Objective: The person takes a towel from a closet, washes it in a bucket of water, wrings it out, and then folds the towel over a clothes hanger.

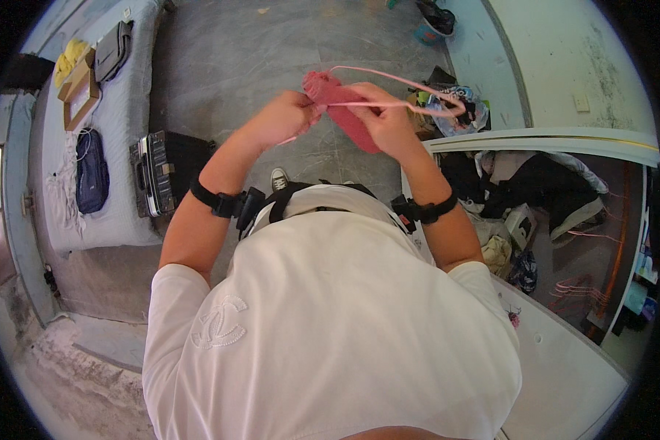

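A red knitted fabric piece, perhaps a sock [357,127], is held in front of me at the top middle, together with a pink clothes hanger [382,104]. The fabric is bunched at its upper left end and hangs down towards the lower right. My left hand [294,118] is closed around the hanger and the fabric's edge at the left. On the other side, my right hand [382,113] pinches the fabric. The hanger's frame stretches past my right hand to the right. Its hook is not clearly visible.
At left, a bed [126,159] holds a grey bag [113,50], an open cardboard box [81,99] and a dark blue case [92,170]. A black hard case [168,170] stands beside it. At right, an open wardrobe contains dark clothes [539,187] and pink hangers [577,291].
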The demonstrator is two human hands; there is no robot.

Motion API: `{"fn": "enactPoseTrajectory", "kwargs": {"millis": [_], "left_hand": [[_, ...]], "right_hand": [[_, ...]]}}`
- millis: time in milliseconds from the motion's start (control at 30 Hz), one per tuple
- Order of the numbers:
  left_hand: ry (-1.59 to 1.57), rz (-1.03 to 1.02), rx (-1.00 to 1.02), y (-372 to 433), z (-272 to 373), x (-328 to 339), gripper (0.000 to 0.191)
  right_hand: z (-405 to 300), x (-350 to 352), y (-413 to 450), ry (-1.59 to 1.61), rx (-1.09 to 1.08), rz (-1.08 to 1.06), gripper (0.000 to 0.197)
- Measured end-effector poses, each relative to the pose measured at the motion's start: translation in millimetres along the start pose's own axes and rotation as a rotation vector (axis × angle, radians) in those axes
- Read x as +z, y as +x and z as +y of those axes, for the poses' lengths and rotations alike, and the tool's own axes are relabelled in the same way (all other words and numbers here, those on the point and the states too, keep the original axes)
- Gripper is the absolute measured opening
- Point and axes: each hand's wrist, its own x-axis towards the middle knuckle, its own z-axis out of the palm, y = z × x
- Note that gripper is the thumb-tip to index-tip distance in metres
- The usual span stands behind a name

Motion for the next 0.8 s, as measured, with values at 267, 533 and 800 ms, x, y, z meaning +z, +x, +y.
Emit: {"fn": "enactPoseTrajectory", "kwargs": {"millis": [267,533,800], "left_hand": [[-0.054,-0.026,0.015,-15.2,8.6,6.3,0.041],[0.134,-0.145,0.102,-42.7,29.1,14.6,0.044],[0.198,-0.055,0.216,-37.9,24.0,13.4,0.045]], "right_hand": [[27.8,25.8,7.0,-0.492,-0.293,0.114,0.034],[74.5,31.4,11.2,-0.721,-0.195,0.264,0.031],[68.9,34.7,10.2,-0.581,-0.093,0.355,0.028]]}}
